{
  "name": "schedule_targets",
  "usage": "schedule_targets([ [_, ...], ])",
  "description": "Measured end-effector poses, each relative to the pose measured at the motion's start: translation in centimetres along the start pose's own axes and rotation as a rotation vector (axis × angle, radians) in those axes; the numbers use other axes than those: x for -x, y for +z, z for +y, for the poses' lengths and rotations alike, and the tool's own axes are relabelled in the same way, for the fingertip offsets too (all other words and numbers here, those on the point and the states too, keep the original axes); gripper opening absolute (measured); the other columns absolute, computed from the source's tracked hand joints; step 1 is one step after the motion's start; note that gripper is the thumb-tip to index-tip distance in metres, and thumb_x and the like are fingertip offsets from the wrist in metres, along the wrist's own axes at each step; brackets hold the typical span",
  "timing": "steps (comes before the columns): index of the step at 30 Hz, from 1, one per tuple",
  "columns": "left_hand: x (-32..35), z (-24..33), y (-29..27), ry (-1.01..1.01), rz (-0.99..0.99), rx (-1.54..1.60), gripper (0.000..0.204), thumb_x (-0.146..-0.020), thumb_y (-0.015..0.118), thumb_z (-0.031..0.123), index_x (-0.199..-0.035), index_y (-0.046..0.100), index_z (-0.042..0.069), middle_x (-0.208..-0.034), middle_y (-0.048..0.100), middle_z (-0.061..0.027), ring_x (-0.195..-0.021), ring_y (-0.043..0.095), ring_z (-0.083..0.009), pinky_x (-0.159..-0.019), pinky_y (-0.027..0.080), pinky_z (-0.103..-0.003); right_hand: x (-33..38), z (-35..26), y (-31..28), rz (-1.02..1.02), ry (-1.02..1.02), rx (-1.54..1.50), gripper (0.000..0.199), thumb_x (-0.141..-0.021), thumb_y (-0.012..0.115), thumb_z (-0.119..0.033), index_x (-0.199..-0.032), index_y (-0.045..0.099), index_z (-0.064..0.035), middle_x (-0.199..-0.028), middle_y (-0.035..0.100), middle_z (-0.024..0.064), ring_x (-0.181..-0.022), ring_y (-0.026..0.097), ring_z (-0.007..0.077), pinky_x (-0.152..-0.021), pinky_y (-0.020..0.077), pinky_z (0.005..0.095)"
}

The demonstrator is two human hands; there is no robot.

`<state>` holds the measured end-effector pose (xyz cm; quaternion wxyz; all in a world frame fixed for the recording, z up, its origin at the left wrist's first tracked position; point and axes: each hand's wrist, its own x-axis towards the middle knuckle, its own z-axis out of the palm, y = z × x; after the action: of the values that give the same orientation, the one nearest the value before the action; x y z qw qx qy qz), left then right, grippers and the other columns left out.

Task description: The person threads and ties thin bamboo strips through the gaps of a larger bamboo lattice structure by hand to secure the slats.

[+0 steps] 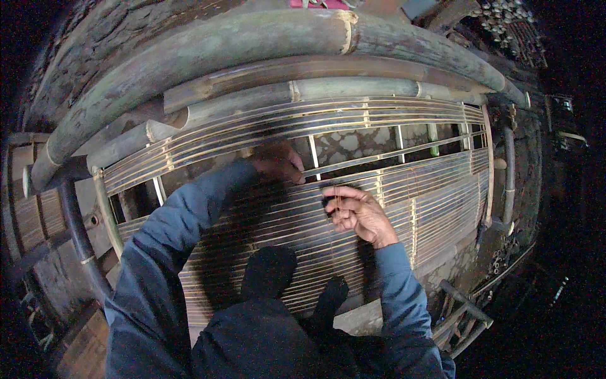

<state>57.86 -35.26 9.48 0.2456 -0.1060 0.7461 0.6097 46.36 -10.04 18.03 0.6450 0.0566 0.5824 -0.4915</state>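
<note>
Weaving step looks underway: left hand (278,163) fingers clamped on a bamboo slat (379,158), right hand (358,213) pinching thin cord (336,208), tie-off probably next.

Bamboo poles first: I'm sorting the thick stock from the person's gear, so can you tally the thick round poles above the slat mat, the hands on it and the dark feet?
Thick bamboo poles: 3
Hands, left hand and right hand: 2
Dark feet: 2
Total: 7
</note>
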Motion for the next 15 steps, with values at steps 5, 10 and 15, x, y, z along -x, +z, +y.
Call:
schedule_targets([
  [5, 0.3, 0.2, 0.2, 0.061, 0.007, 0.019, 0.030, -0.078, 0.078, 0.028, -0.095, 0.078, 0.004, -0.083, 0.074, -0.0095, -0.077, 0.068, -0.0193, -0.073, 0.051, -0.035, -2.3, 2.8, 2.0, 0.061, -0.137, -0.262, 0.044, -0.092, 0.068, -0.002, -0.134, 0.060, -0.0061, -0.086, 0.066, 0.0095, -0.061, 0.061, 0.0121, -0.051, 0.0540, 0.0274],
  [10, 1.5, 0.9, 0.2, 0.005, 0.055, 0.228, 0.026, -0.076, 0.077, 0.024, -0.091, 0.077, 0.003, -0.083, 0.073, -0.0091, -0.077, 0.066, -0.0187, -0.072, 0.051, -0.035, -4.0, 3.2, 4.0, 0.090, -0.205, -0.137, 0.043, -0.090, 0.070, -0.004, -0.132, 0.062, -0.0066, -0.083, 0.068, 0.0062, -0.055, 0.060, 0.0109, -0.045, 0.0521, 0.0266],
  [15, 1.5, 0.3, 0.5, 0.089, 0.099, 0.310, 0.018, -0.078, 0.075, 0.019, -0.084, 0.076, 0.002, -0.076, 0.071, -0.0063, -0.071, 0.064, -0.0164, -0.068, 0.050, -0.032, -5.3, 4.0, 5.0, 0.192, -0.317, 0.146, 0.014, -0.091, 0.072, -0.005, -0.105, 0.072, -0.0029, -0.078, 0.068, 0.0041, -0.052, 0.056, 0.0090, -0.045, 0.0462, 0.0241],
])
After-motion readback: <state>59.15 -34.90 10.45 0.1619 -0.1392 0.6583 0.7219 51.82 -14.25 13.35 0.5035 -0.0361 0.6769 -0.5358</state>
